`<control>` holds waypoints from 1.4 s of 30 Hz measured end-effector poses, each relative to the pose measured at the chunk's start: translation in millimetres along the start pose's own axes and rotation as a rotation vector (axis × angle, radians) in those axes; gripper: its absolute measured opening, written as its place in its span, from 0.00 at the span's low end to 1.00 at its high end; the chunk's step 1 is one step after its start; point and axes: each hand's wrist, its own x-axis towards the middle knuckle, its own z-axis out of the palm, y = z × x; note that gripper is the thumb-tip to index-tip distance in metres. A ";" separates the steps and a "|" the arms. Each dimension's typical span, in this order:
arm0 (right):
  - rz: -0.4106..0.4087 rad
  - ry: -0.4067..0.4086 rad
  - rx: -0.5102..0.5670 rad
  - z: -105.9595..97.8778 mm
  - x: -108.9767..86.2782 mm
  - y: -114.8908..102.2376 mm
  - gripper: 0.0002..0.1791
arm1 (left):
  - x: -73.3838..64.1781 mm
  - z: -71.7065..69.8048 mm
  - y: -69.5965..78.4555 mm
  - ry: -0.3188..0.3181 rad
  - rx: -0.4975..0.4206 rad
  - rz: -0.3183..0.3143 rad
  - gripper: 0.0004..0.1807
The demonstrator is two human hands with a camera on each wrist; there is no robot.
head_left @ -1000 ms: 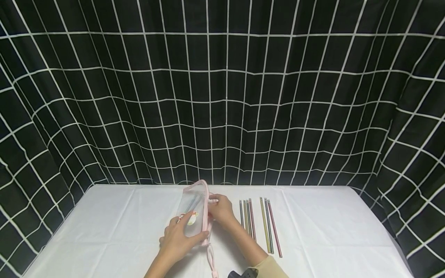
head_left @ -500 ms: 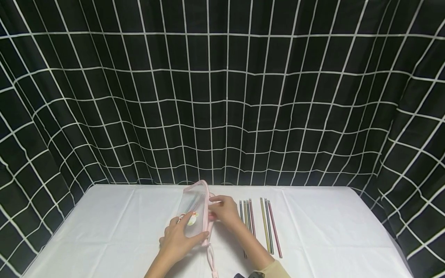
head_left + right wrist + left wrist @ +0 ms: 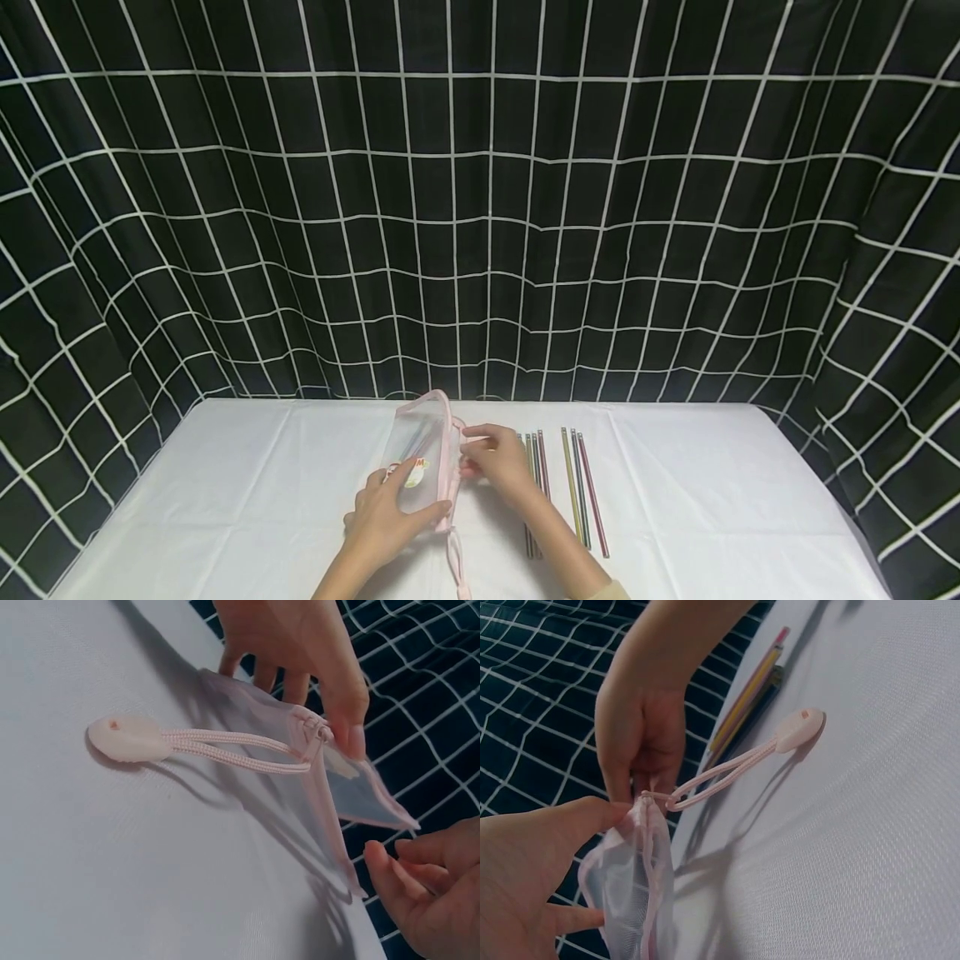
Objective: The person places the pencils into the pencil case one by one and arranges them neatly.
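A clear mesh pouch (image 3: pixel 422 496) with pink trim stands on edge at the table's middle, its side facing right spread apart. Slim pencils (image 3: pixel 422 440) show faintly through the mesh. My left hand (image 3: pixel 382 515) grips the pouch, with the thumb by the zipper end (image 3: pixel 324 733) and the fingers along the side. At the spread side is my right hand (image 3: pixel 498 458), its fingers bent loosely, thumb near index, with nothing seen between them. The right wrist view shows these fingertips (image 3: pixel 375 855) just off the pink edge. A pink cord loop (image 3: pixel 232 750) hangs from the zipper.
Right of the pouch, several pencils (image 3: pixel 543 462) lie side by side, partly hidden by my right forearm. Farther right lie 3 more pencils (image 3: pixel 592 492). A white cloth (image 3: pixel 712 500) covers the table, and a black curtain with white grid lines (image 3: pixel 480 250) surrounds it.
My right hand has drawn back a little to the right, from inside the pouch's edge to just outside it. The left hand and the pouch have stayed nearly still.
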 end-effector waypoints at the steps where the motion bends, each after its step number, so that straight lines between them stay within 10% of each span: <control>1: -0.001 0.009 -0.003 -1.0 -0.7 0.4 0.19 | 0.0 0.1 0.1 0.001 0.002 0.000 0.46; 42: -0.098 0.206 -0.351 -40.7 -8.3 12.8 0.18 | -1.0 1.6 1.6 -0.006 0.018 0.004 0.47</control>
